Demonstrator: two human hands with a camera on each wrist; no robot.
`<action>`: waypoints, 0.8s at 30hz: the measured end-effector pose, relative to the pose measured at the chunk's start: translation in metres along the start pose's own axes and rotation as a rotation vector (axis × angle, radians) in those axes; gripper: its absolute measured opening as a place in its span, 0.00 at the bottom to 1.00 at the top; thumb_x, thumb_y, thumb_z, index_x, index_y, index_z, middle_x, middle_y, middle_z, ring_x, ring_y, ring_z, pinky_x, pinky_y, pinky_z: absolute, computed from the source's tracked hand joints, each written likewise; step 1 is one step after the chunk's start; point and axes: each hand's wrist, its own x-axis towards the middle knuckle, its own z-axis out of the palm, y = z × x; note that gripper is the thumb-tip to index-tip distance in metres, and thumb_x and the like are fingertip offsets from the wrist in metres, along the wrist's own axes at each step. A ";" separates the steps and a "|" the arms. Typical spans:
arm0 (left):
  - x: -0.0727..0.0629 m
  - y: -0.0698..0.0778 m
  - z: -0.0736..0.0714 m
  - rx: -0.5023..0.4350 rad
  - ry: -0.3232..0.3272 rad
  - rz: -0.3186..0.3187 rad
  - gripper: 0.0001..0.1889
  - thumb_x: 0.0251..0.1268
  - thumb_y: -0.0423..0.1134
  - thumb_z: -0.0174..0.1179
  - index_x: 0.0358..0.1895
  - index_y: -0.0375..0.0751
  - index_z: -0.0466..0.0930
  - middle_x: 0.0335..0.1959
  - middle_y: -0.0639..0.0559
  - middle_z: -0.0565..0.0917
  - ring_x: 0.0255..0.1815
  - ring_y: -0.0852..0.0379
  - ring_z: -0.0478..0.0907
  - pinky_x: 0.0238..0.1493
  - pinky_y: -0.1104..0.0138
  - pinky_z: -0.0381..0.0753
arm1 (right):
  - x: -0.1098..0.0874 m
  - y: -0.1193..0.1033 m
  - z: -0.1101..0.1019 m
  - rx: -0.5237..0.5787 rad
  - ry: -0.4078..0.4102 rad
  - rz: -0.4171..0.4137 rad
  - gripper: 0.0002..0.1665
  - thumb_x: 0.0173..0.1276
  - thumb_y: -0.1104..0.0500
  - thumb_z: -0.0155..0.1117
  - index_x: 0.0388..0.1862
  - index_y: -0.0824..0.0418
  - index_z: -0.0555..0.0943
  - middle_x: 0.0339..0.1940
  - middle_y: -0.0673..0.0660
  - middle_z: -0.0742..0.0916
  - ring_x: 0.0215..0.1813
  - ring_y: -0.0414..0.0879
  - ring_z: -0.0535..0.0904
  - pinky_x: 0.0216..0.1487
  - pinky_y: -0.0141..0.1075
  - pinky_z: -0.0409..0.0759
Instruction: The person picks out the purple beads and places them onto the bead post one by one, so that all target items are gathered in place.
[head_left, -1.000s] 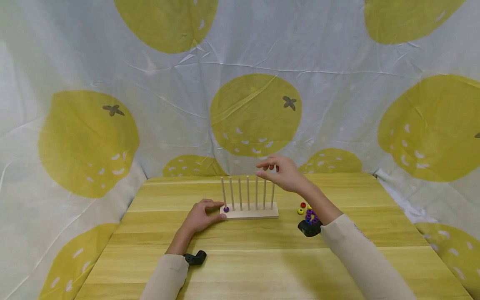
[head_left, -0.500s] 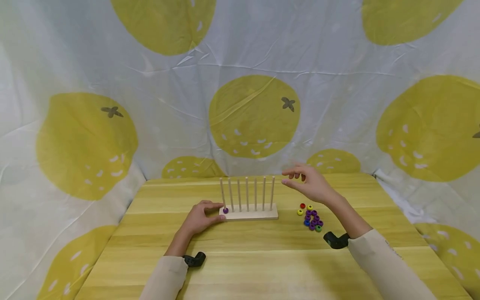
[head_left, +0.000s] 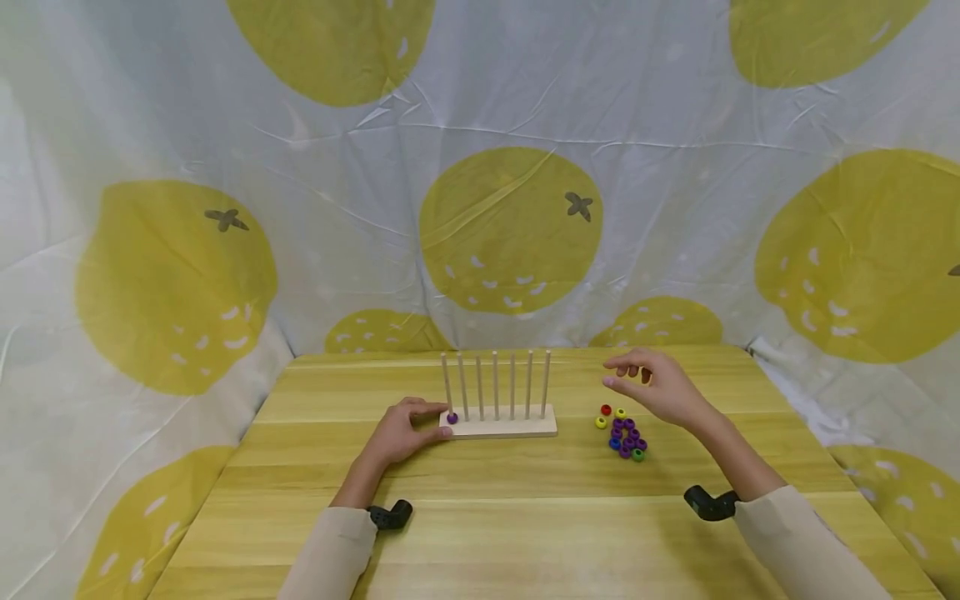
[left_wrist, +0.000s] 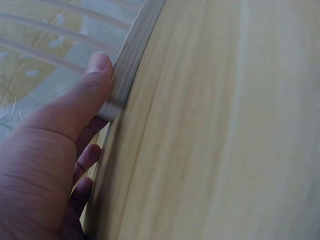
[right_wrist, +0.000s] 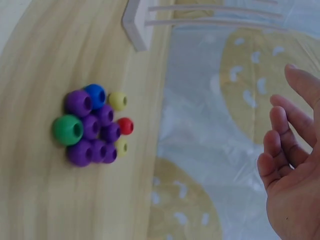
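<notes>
A wooden peg stand with several upright pegs sits on the table. One purple bead is at the foot of its leftmost peg. My left hand holds the left end of the base between thumb and fingers; in the left wrist view, the thumb lies along the base's edge. Raised above the table to the right, my right hand has relaxed fingers and nothing in them. Below it lies a cluster of loose beads, mostly purple, with a green bead, a blue bead, a red bead and yellow ones.
The light wooden table reaches back to a hanging cloth printed with yellow fruit. Dark wrist cameras sit on both forearms, at the left wrist and the right wrist.
My right hand has moved right and down, from over the pegs to above the loose beads, uncovering them. The left hand and the stand have stayed in place.
</notes>
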 end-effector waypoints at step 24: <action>-0.001 -0.001 0.001 -0.014 0.007 0.006 0.27 0.57 0.60 0.75 0.60 0.60 0.87 0.58 0.53 0.87 0.65 0.48 0.77 0.69 0.47 0.75 | -0.065 0.065 0.013 0.007 -0.001 0.092 0.18 0.71 0.51 0.71 0.54 0.59 0.88 0.38 0.49 0.84 0.35 0.38 0.73 0.33 0.31 0.73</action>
